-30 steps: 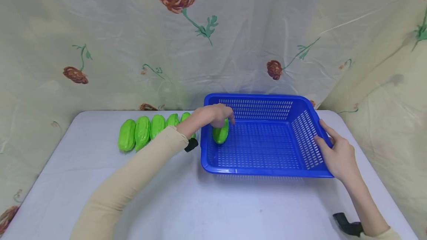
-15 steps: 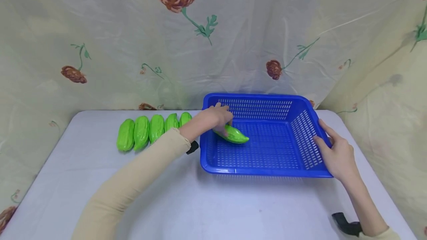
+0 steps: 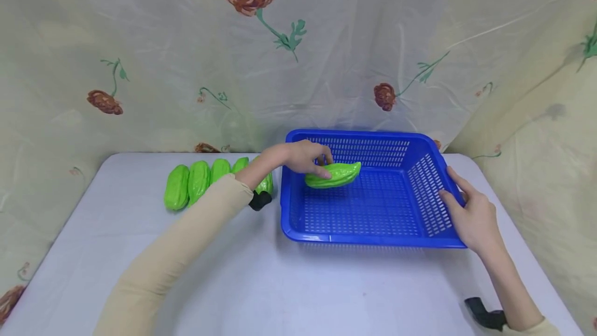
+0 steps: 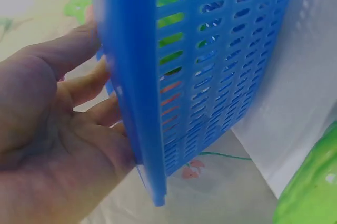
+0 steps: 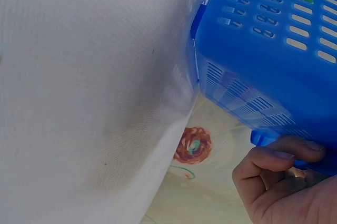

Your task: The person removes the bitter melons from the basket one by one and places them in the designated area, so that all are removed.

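Note:
In the head view my left hand (image 3: 305, 157) reaches over the left side of a blue plastic basket (image 3: 373, 240) and grips a green, ridged bitter melon (image 3: 340, 174) by its left end. The melon lies crosswise inside the basket, its pointed tip to the right; whether it touches the floor I cannot tell. The left wrist view has the basket wall (image 4: 137, 76) hiding most of my fingers and the melon. My right hand (image 3: 475, 217) holds the basket's right rim, thumb inside, and the right wrist view shows its fingers (image 5: 263, 162) curled at the rim.
Several more bitter melons (image 3: 199, 180) stand in a row on the white table (image 3: 280, 289), left of the basket. A flowered curtain (image 3: 336, 66) hangs behind and at the sides. Black wrist-mounted parts (image 3: 485, 316) show at both wrists.
Inside the basket, the melon in my left hand has turned from pointing toward me to pointing right, and it now sits slightly farther back. My right hand and the basket have stayed put.

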Motion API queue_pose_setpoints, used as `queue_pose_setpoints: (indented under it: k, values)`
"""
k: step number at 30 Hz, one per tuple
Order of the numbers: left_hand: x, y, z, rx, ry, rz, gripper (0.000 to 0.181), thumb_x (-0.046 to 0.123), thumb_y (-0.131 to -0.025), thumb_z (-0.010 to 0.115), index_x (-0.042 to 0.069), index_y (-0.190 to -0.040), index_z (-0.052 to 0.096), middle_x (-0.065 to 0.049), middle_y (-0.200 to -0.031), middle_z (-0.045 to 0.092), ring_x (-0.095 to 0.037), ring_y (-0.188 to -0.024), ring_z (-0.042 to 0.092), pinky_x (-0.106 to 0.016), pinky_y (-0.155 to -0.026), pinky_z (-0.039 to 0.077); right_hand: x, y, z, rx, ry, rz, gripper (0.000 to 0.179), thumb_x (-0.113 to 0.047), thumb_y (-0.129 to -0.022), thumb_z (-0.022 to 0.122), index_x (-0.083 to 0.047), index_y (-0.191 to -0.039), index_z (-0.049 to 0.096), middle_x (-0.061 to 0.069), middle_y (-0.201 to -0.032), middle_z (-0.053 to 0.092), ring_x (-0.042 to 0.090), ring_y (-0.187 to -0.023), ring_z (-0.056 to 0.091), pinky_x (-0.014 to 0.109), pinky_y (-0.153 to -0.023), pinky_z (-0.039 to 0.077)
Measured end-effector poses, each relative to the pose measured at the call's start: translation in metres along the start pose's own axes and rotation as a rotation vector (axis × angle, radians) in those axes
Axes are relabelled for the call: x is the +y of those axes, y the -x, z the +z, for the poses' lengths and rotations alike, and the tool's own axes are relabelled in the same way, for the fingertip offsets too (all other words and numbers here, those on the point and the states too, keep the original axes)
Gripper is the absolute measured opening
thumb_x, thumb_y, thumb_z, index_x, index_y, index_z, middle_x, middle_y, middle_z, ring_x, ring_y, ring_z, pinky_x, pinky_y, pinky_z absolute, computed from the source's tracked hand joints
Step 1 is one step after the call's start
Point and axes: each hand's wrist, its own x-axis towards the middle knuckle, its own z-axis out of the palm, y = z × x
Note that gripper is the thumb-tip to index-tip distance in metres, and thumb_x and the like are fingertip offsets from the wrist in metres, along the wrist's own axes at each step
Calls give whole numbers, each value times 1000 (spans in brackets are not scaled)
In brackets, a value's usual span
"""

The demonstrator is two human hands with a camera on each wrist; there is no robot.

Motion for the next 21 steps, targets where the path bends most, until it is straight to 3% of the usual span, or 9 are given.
queue_pose_setpoints:
  k: [5,9,15,21]
  values:
    - [-6,6,1,79,176,37,53,36,-110,64,9,-154,52,-15,-154,62,-27,-143,60,-39,-110,58,0,0,0,-7,-1,2,59,-28,-113,53,-11,-167,39,46,-136,60,51,-91,76,24,-57,50]
    - [-10,11,2,106,349,44,52,34,-110,64,10,-154,51,-17,-156,58,-29,-138,63,-39,-98,65,-1,0,0,-9,-2,4,59,-28,-113,53,-11,-167,39,46,-137,59,55,-95,75,25,-59,50]
    - [-16,18,4,120,624,71,49,26,-112,60,5,-155,47,-21,-152,56,-34,-136,63,-43,-99,66,-1,0,0,-7,-2,0,59,-28,-113,54,-11,-167,39,45,-135,61,54,-95,75,24,-58,49]
    - [-23,29,7,144,799,111,47,23,-114,55,4,-155,43,-21,-140,59,-33,-123,68,-50,-104,64,-1,1,0,-7,-2,2,59,-28,-113,54,-11,-167,39,46,-135,61,53,-93,75,25,-59,50]
